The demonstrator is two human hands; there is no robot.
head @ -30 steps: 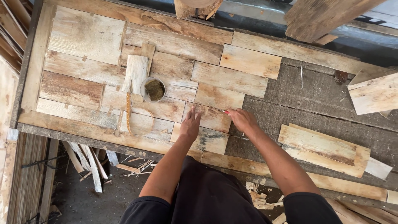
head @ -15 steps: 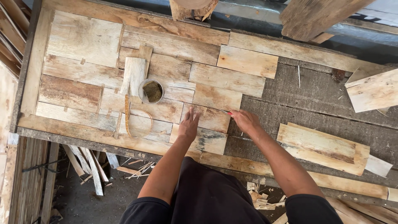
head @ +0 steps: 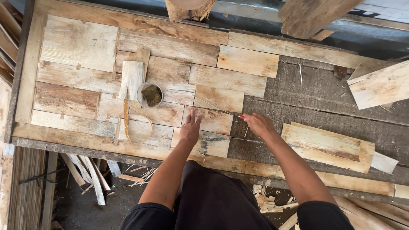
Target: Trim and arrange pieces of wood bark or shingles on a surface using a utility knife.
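Observation:
My left hand (head: 190, 127) lies flat, fingers apart, on a short wooden plank (head: 209, 120) that is part of a patchwork of planks on the workbench (head: 272, 96). My right hand (head: 258, 124) is closed on a small red-tipped tool (head: 242, 117) at the right end of that plank, where the planks meet bare dark board. A thin light line runs from the tool's tip up and left across the wood.
A small round tin (head: 150, 94) with dark contents stands left of my hands, beside a pale upright wood block (head: 132, 79) and a curved strip (head: 138, 127). Loose boards lie at right (head: 326, 145) and far right (head: 379, 87). Wood scraps litter the floor (head: 91, 179) below.
Both hands have stayed on the same plank with only slight shifts. The camera view has drifted a little.

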